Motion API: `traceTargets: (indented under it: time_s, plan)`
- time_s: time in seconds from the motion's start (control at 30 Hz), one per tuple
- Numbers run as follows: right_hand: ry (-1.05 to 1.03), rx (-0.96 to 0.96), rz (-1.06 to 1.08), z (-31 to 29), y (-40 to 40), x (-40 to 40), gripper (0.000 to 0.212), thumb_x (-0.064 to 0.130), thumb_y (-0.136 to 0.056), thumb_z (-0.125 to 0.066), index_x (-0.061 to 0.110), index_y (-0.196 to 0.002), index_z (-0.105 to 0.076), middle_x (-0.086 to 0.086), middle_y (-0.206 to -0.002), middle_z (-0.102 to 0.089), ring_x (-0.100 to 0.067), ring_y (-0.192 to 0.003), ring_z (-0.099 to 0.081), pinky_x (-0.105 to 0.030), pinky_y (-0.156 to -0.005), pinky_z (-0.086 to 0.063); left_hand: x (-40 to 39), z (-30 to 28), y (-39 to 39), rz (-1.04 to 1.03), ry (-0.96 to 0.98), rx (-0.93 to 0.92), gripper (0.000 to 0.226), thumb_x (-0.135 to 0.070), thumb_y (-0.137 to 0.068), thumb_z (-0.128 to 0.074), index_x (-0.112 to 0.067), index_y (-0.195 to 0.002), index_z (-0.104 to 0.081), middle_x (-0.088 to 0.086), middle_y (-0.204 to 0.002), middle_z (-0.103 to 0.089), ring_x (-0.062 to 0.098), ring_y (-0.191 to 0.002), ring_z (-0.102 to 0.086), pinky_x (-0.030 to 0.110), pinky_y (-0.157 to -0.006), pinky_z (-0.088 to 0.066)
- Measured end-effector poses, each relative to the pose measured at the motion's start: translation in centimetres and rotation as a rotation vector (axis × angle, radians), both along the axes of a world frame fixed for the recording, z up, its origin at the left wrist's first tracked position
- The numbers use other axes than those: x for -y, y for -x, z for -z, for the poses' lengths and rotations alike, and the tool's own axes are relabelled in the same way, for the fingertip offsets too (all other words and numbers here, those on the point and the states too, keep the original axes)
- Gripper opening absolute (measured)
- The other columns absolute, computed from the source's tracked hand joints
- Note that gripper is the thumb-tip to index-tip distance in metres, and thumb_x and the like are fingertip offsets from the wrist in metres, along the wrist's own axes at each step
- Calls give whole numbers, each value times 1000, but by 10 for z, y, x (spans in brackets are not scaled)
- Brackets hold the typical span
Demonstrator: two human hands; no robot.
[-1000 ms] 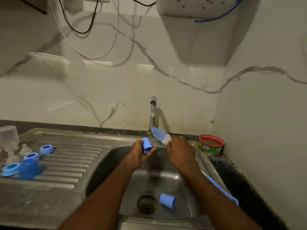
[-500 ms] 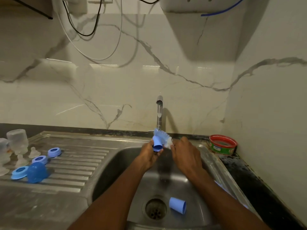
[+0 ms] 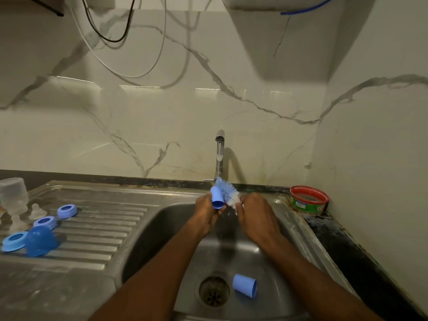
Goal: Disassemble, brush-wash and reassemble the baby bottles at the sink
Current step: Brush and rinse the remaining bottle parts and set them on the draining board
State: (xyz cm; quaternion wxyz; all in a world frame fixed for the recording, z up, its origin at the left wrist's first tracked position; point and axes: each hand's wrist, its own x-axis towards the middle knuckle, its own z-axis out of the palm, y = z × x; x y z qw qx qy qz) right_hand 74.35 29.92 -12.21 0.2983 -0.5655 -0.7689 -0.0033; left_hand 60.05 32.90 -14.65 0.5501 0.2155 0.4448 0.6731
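Observation:
Over the sink basin (image 3: 162, 232), my left hand (image 3: 207, 213) grips a small blue bottle cap (image 3: 217, 197). My right hand (image 3: 256, 215) holds the bottle brush (image 3: 228, 190), whose blue and white bristles lie against the cap just below the tap (image 3: 219, 154). A second blue cap (image 3: 245, 286) lies on its side by the drain (image 3: 214, 291). On the draining board at the left sit three blue screw rings (image 3: 67, 210) (image 3: 45, 222) (image 3: 14, 240), a blue dome cover (image 3: 40, 243), clear teats (image 3: 37, 212) and a clear bottle (image 3: 14, 196).
A red-rimmed green tub (image 3: 309, 200) stands on the dark counter right of the sink, against the side wall. Cables hang on the marble wall above. Another clear teat (image 3: 16, 224) stands on the ribbed steel draining board (image 3: 97, 228).
The brush head has closed in on the cap, from apart to bristles against it. Both hands stayed under the tap. The camera shifted slightly left.

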Motion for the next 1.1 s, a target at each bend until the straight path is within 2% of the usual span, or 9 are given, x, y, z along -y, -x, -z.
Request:
traceTargets:
  time_s: [0.13, 0.27, 0.53, 0.67, 0.73, 0.8, 0.9, 1.03, 1.1]
  plan:
    - [-18, 70, -47, 3, 1, 11, 22, 28, -103, -53, 20, -120, -65, -3, -115, -61, -14, -94, -59, -22, -73, -38, 7, 0, 3, -20, 1, 49, 30, -18, -104, -53, 5, -123, -60, 26, -119, -67, 33, -102, -68, 29, -59, -60]
    - [-18, 66, -27, -7, 9, 5, 25, 26, -102, -57, 16, -124, -63, -6, -119, -61, -20, -101, -61, -24, -76, -39, 8, -3, -4, 42, -22, 67, 29, -19, -105, -52, 4, -118, -63, 22, -102, -71, 29, -88, -71, 29, -57, -60]
    - [11, 35, -104, 5, 11, 10, 20, 26, -100, -61, 19, -117, -68, -3, -109, -66, -13, -89, -61, -22, -76, -47, 3, -9, -4, 4, 36, 37, 33, -20, -107, -44, 4, -123, -58, 16, -85, -60, 23, -78, -58, 38, -101, -47]
    - [60, -62, -52, -6, 13, 2, 25, 31, -101, -60, 15, -119, -67, -2, -104, -64, -9, -78, -57, -12, -66, -40, 11, -7, -12, 88, -5, -18, 38, -21, -108, -42, 8, -128, -56, 13, -84, -69, 20, -74, -68, 24, -63, -59]
    - [-7, -85, 24, -15, 7, -1, 28, 34, -101, -57, 15, -118, -67, -4, -107, -63, -13, -78, -51, -21, -67, -39, 9, -6, -17, 108, -44, -7, 33, -20, -106, -48, 6, -121, -62, 13, -82, -75, 21, -71, -74, 27, -58, -60]
    - [9, -28, 15, -17, 7, 3, 28, 33, -102, -56, 14, -121, -65, -6, -112, -62, -16, -85, -53, -26, -71, -40, 7, -10, -21, 36, -39, -40, 34, -22, -106, -49, 5, -122, -62, 21, -100, -75, 26, -86, -75, 33, -73, -63]
    - [19, 42, -78, -4, 9, 21, 29, 27, -104, -50, 14, -128, -59, -9, -119, -60, -25, -102, -59, -34, -81, -46, -1, -8, -10, -34, 10, -60, 43, -21, -107, -43, 5, -141, -49, 27, -145, -51, 39, -132, -53, 44, -111, -42]
    - [-2, -16, -15, -10, 8, 17, 29, 30, -104, -51, 16, -127, -62, -7, -120, -63, -23, -104, -61, -28, -78, -42, 12, -4, -1, 87, -47, -9, 39, -21, -108, -44, 7, -132, -56, 21, -109, -73, 28, -88, -75, 33, -72, -62]
    - [22, -44, 77, -16, 6, 7, 30, 34, -102, -57, 16, -126, -64, -6, -118, -65, -21, -100, -63, -26, -74, -40, 12, -5, -7, 127, -61, 7, 32, -22, -107, -45, 4, -116, -61, 19, -95, -75, 28, -82, -75, 31, -62, -62]
